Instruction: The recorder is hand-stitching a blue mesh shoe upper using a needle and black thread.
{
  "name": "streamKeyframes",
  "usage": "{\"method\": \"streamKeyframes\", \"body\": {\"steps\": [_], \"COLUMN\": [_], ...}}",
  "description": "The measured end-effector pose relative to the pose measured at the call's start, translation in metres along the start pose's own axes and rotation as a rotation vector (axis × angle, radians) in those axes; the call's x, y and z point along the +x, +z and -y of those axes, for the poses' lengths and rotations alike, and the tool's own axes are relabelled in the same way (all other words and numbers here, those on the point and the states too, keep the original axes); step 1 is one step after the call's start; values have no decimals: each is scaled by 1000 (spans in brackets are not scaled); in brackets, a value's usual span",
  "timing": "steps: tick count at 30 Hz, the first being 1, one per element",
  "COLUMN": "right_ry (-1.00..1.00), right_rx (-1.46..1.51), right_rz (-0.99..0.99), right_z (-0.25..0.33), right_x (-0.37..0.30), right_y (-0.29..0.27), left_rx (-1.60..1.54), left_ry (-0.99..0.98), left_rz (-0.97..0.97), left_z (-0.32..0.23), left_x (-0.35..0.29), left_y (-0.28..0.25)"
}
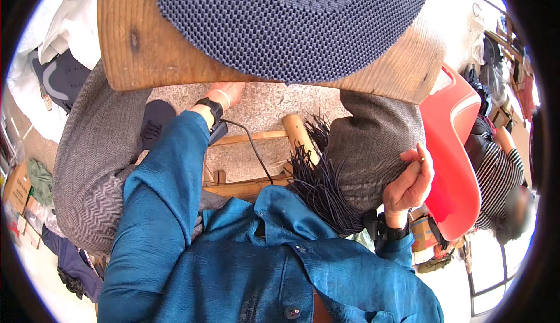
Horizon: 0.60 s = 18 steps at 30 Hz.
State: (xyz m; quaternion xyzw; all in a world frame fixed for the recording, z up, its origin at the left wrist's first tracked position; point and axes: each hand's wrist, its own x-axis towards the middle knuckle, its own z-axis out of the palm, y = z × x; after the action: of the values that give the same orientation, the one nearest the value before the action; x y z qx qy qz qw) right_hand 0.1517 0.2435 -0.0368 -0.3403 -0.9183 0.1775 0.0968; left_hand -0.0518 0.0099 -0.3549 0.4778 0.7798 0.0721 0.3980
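Note:
A thick wooden board (137,54) lies across the top of the view over my knees, with a dark blue woven mesh piece (280,31) curved over it. My left hand (228,91) reaches in under the board's near edge; its fingers are hidden there. Beside my right knee, my right hand (408,186) is raised with fingers curled and the fingertips close together. Whatever they hold, if anything, is too small to make out. A bundle of dark cords (326,194) hangs over my right thigh, close to that hand.
To the right stands a red plastic chair (458,159). Beyond it is another person in a striped top (501,174). A wooden stool frame (251,190) and a thin dark cable (252,142) are between my legs. Cloth and boxes (17,186) lie at the left.

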Motion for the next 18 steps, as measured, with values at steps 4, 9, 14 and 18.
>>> {"method": "streamKeyframes", "body": {"steps": [4, 9, 14, 18], "right_ry": [-28, -59, -72, -179], "right_rx": [62, 54, 50, -2], "right_rz": [-14, -41, -140, -192], "right_z": [-1, -2, -4, -11], "right_x": [2, 4, 4, 2], "right_y": [1, 2, 6, 7], "left_rx": [41, 10, -119, 115], "left_ry": [-132, -173, -134, -80], "left_rz": [245, 226, 289, 429], "left_z": [-4, -1, -7, -48], "left_x": [-12, -27, -44, -85], "left_y": [-7, -7, -41, -77]}}
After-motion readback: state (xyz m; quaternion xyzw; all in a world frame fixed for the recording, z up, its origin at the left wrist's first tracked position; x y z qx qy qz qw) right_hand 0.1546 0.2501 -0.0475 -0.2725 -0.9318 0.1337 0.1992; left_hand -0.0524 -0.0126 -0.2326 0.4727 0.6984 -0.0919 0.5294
